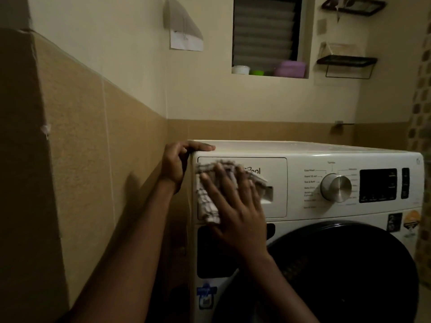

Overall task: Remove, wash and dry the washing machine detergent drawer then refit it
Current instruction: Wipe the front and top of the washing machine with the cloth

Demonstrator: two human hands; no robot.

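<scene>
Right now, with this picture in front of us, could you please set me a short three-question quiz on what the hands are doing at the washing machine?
1. True or false: the drawer sits pushed in, flush with the front of the washing machine.
2. What does the right hand press with flat fingers against the drawer front? A) a sponge B) a checked cloth C) a brush
3. Which hand grips the top corner of the washing machine?

Key: 1 true. 2 B. 3 the left hand.
</scene>
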